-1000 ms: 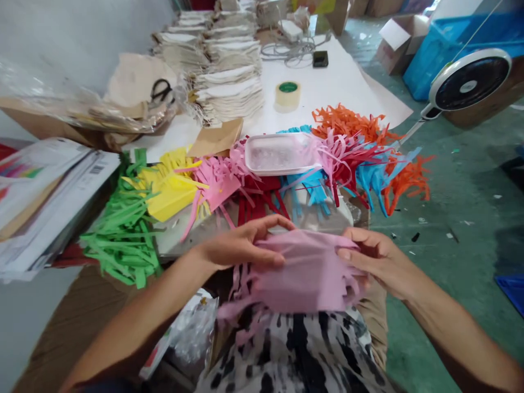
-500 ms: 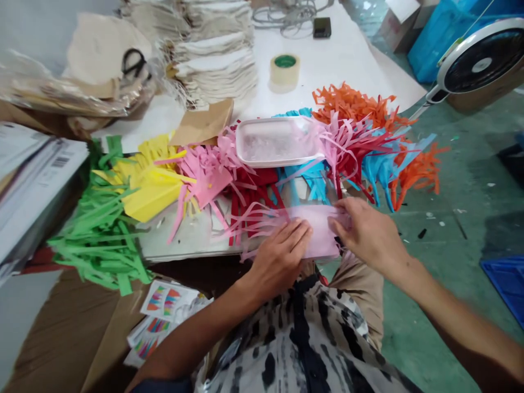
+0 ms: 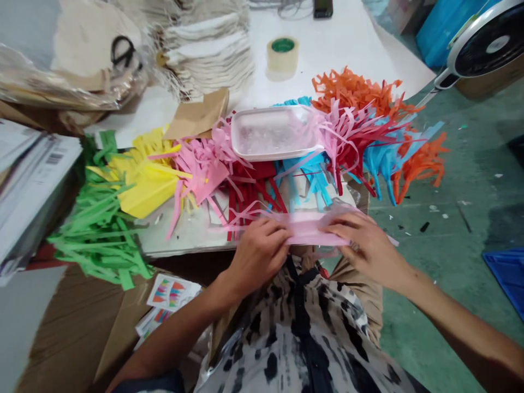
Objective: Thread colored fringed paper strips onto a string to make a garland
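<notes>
A pale pink fringed paper sheet (image 3: 311, 226) lies folded into a narrow strip at the near edge of the work board (image 3: 188, 234). My left hand (image 3: 257, 256) has its fingers curled onto the strip's left end. My right hand (image 3: 368, 245) presses on its right end with bent fingers. The strip's loose fringe (image 3: 245, 215) trails to the left over the board. Just beyond my hands lie cut paper fringes in red (image 3: 249, 188), blue (image 3: 311, 174) and pink (image 3: 204, 169).
A clear plastic tray (image 3: 272, 136) sits on the fringe piles. Green (image 3: 98, 229), yellow (image 3: 143, 180) and orange (image 3: 360, 93) fringes spread across the table. A tape roll (image 3: 282, 54), stacked cloth bags (image 3: 208, 52), scissors (image 3: 123, 52), a fan (image 3: 487, 46) and printed cards (image 3: 172, 292) are around.
The pink sheet went from held up over my lap to down on the board's edge. It now lies as a narrow strip, with both hands at its ends.
</notes>
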The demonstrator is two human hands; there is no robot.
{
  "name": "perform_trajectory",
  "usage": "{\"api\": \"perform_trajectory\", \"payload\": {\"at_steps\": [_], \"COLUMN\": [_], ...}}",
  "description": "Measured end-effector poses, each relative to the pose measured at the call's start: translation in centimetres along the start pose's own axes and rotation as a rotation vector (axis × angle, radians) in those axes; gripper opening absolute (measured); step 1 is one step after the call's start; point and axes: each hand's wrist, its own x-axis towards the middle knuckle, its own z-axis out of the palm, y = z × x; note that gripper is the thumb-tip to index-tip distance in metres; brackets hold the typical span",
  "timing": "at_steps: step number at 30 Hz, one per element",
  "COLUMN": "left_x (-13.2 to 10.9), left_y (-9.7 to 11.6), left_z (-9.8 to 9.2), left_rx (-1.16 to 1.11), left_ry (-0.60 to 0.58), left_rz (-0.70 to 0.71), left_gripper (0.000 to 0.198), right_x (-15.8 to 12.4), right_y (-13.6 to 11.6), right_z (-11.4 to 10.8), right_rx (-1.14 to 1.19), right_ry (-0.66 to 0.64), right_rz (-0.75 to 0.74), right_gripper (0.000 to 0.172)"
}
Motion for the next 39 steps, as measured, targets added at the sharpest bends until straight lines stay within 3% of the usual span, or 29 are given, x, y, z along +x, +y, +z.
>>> {"api": "perform_trajectory", "payload": {"at_steps": [3, 6, 9, 11, 15, 21, 27, 32, 36, 39], "left_x": [1.2, 2.3, 2.4, 2.1, 1.3, 1.1, -0.5, -1.0, 1.7, 6.1], "left_y": [-1.5, -2.6, -3.0, -2.7, -1.8, -0.6, -0.1, -0.6, -1.1, -1.9], "left_z": [-0.4, -0.1, 0.6, 1.0, 1.2, 0.3, 0.7, 1.8, 0.6, -1.9], "left_rx": [0.041, 0.192, 0.402, 0.444, 0.336, 0.146, 0.112, 0.158, 0.187, 0.223], "left_ry": [-0.003, 0.088, 0.194, 0.174, 0.082, 0.000, 0.139, 0.214, 0.241, 0.185], "left_rz": [0.041, 0.112, 0.175, 0.231, 0.274, 0.163, 0.175, 0.266, 0.278, 0.167], "left_gripper": [0.013, 0.013, 0.017, 0.018, 0.023, 0.016, 0.021, 0.022, 0.023, 0.021], "right_x": [1.7, 2.8, 2.7, 2.1, 1.0, 1.0, -0.4, -1.4, 0.9, 4.7], "right_y": [1.3, 2.3, 2.7, 2.5, 1.6, 0.9, -0.3, -0.7, 0.0, 1.3], "right_z": [-0.4, -0.2, 0.3, 0.5, 0.4, -0.7, -0.2, 0.3, -0.8, -2.7], "right_rx": [-0.024, -0.201, -0.379, -0.393, -0.243, -0.099, -0.119, -0.299, -0.410, -0.394], "right_ry": [0.016, 0.103, 0.214, 0.222, 0.114, 0.002, 0.132, 0.148, 0.239, 0.248], "right_rz": [-0.013, -0.101, -0.160, -0.120, -0.116, -0.078, -0.135, -0.182, -0.129, 0.002], "right_gripper": [0.029, 0.026, 0.026, 0.030, 0.038, 0.042, 0.025, 0.029, 0.021, 0.020]}}
